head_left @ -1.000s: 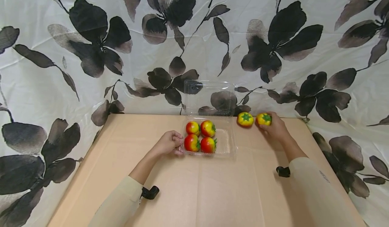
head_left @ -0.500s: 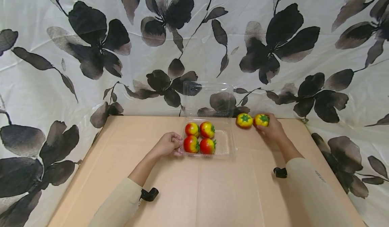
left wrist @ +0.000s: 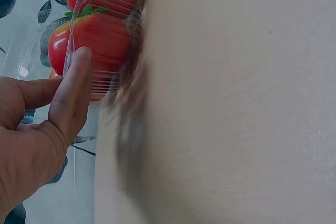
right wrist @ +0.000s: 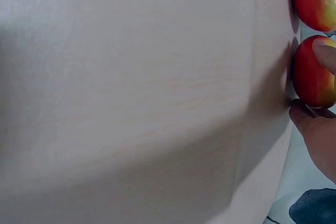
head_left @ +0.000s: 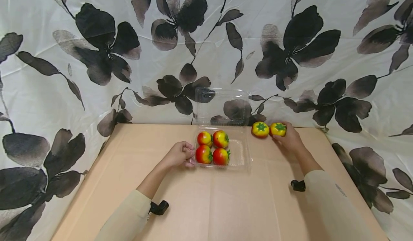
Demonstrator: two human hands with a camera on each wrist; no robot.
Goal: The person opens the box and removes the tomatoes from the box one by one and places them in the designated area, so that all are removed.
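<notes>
A clear plastic clamshell box (head_left: 239, 151) stands with its lid raised at the table's back edge. In its left and middle part sit several red-and-yellow tomatoes (head_left: 203, 154) with green tops, in two rows. My left hand (head_left: 178, 153) pinches the box's left wall between thumb and fingers; the left wrist view shows the fingertips (left wrist: 81, 59) against the plastic. To the right of the box, my right hand (head_left: 291, 137) grips one tomato (head_left: 278, 129) from its right side. Beside it, on the left, lies another tomato (head_left: 260, 129).
Beneath everything is a light tan tabletop (head_left: 238, 205). A white cloth with dark flowers (head_left: 226, 54) hangs behind the table and at both sides. The raised lid (head_left: 222, 106) stands in front of that cloth.
My right hand has shifted slightly left with its tomato, narrowing the gap to the neighbouring one. The left hand stays at the box.
</notes>
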